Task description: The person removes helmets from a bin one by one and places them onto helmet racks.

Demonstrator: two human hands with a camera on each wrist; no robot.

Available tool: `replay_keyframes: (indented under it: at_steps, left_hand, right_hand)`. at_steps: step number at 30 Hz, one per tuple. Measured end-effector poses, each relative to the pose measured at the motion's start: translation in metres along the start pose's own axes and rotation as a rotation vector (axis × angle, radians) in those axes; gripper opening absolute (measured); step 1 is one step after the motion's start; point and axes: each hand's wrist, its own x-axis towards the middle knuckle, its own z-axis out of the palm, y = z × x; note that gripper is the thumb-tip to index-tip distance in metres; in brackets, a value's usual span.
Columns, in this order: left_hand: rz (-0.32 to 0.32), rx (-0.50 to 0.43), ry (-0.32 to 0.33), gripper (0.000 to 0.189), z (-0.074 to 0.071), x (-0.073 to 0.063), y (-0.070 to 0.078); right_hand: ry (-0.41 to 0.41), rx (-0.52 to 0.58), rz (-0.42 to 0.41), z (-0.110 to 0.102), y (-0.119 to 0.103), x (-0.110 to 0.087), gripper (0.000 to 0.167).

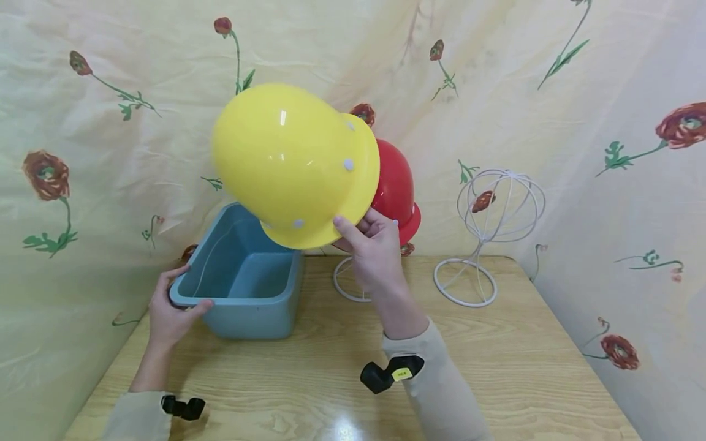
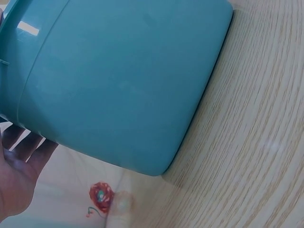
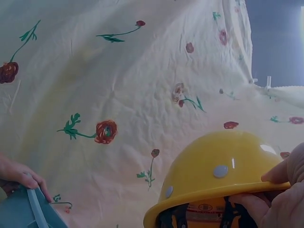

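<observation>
My right hand (image 1: 377, 251) pinches the brim of a yellow hard hat (image 1: 287, 165), thumb on the outer side and fingers beneath. The hat is held tilted in the air, partly over a blue-green plastic bin (image 1: 250, 315). In the right wrist view, black straps and a label show inside the hat (image 3: 213, 166). My left hand (image 1: 171, 312) grips the bin's near left corner at the rim, thumb over the edge. From the left wrist view, the bin's side (image 2: 123, 85) stands on the wooden table, with fingers under its rim.
Behind the yellow hat, a red hard hat (image 1: 396, 184) sits on a white wire stand (image 1: 353, 297), partly hidden. A bare white wire stand (image 1: 466, 303) is at the right on the wooden table (image 1: 331, 367). Flowered cloth (image 1: 165, 37) hangs around the back and sides.
</observation>
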Motion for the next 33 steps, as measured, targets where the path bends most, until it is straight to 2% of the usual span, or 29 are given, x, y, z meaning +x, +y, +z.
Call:
replay_keyframes:
  at_steps: [8, 14, 21, 33]
  left_hand:
    - [-0.002, 0.018, -0.003, 0.081, 0.001, -0.001, 0.002]
    - [0.008, -0.001, -0.002, 0.081, 0.000, -0.001, 0.001]
    - [0.011, -0.005, 0.008, 0.082, 0.000, -0.001, -0.001]
    - [0.016, -0.052, 0.013, 0.083, 0.001, 0.000, -0.003]
  right_hand:
    - [0.002, 0.067, -0.046, -0.005, -0.005, 0.000, 0.040]
    - [0.059, 0.175, -0.039, -0.007, -0.008, 0.003, 0.038]
    - [0.102, 0.288, -0.085, -0.013, -0.012, 0.008, 0.030]
    - [0.180, 0.363, -0.145, -0.027, -0.028, 0.015, 0.030]
